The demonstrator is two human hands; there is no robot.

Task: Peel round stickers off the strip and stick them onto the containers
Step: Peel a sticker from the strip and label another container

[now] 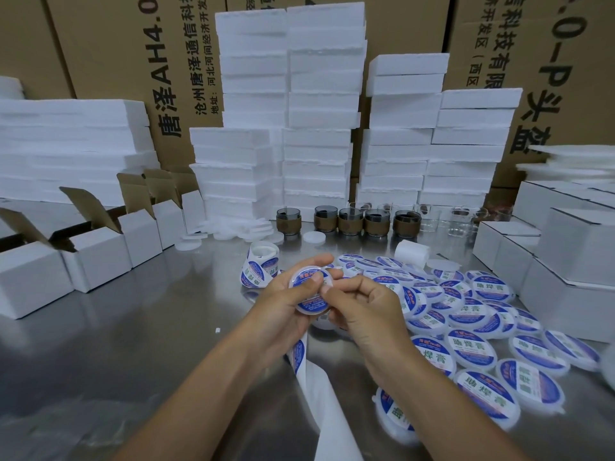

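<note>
My left hand (283, 304) grips a round white container (304, 306) with a blue and white sticker on its lid, thumb pressing the sticker. My right hand (362, 304) is curled beside it, fingertips touching the container's right edge. A white backing strip (319, 394) with a sticker on it hangs from under my left hand toward me. The sticker roll (259, 264) lies on the metal table (149, 344) just beyond my hands.
Several labelled containers (466, 314) lie piled at the right. Open white cartons (100, 247) line the left; closed white boxes (565, 254) stack at the right. Foam block stacks (316, 128), glass cups (349, 221) and foam discs (233, 232) stand behind.
</note>
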